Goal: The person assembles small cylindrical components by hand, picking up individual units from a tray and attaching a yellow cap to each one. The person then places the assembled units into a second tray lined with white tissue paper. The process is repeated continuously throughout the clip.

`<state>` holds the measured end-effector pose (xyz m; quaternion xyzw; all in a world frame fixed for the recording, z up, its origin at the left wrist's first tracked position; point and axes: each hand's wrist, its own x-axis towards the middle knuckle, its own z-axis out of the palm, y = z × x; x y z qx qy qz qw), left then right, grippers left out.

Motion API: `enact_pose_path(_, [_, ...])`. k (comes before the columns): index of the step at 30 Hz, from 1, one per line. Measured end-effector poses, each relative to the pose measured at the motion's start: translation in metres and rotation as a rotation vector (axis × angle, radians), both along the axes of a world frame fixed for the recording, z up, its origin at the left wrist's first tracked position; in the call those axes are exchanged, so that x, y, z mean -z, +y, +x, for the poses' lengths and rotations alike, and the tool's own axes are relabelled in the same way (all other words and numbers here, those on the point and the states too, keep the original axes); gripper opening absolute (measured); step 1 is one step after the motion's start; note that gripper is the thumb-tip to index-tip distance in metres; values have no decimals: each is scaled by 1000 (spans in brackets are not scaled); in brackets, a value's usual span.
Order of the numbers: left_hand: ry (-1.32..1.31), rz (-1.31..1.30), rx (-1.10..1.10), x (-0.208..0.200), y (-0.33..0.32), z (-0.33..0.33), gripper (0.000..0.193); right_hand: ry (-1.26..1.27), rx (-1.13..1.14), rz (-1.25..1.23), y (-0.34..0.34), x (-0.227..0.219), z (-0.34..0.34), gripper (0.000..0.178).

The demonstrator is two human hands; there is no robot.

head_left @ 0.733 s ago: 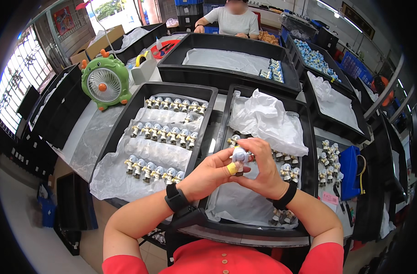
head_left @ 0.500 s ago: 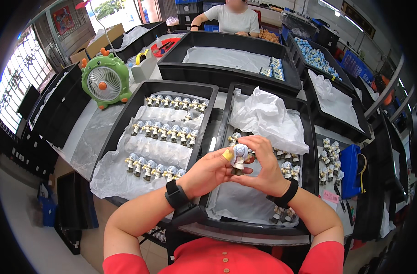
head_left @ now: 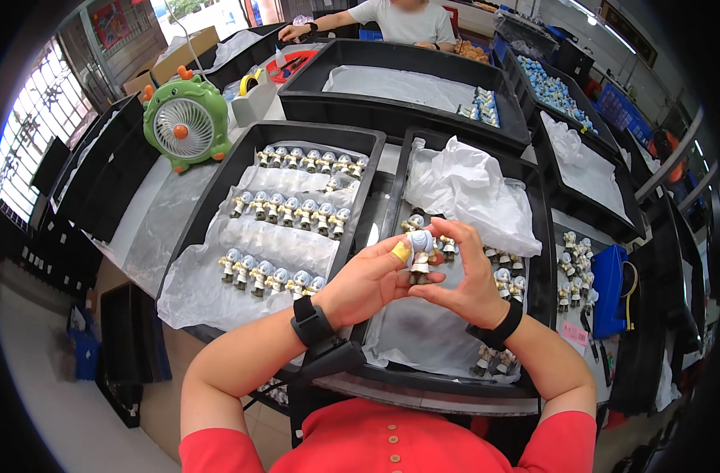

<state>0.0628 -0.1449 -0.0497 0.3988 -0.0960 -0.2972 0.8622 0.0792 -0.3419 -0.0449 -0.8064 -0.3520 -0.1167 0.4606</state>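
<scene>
A small figurine with pale blue-grey hair, a white body and dark feet is held upright over the right-hand black tray. My left hand, a yellow wrap on its thumb, pinches it from the left. Curled round its other side, my right hand has fingers by the head and the thumb near the feet. Figurines of the same kind lie in this tray, partly hidden by my hands and a crumpled white sheet. In the left-hand black tray, rows of them rest on white sheets.
A green fan stands at the back left. Across the table, a large black tray holds blue-and-white pieces, and a person sits behind it. More figurines and a blue bin are at the right.
My view has shifted slightly, so the trays appear a little higher. The figurine stays between both my hands. The person opposite has stretched an arm out to the left.
</scene>
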Motion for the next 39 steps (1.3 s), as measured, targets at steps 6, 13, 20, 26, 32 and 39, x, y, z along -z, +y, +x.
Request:
enact_pose_path(6, [14, -16, -5, 1, 0, 1, 46, -45, 11, -64, -1, -1, 2, 75])
enact_pose_path(13, [32, -49, 4, 7, 1, 2, 47, -42, -3, -63, -2, 2, 3, 73])
enact_pose_path(20, [18, -65, -34, 2, -1, 1, 45, -37, -1, -45, 1, -1, 2, 72])
enact_pose_path(26, [37, -68, -40, 2, 0, 1, 43, -48, -8, -57, 0, 0, 2, 70])
enact_pose_path(32, [79, -93, -41, 6, 3, 4, 41, -68, 15, -30, -2, -1, 3, 67])
enact_pose_path(39, [49, -111, -147, -3, -1, 1, 41, -99, 34, 30, -1, -2, 1, 55])
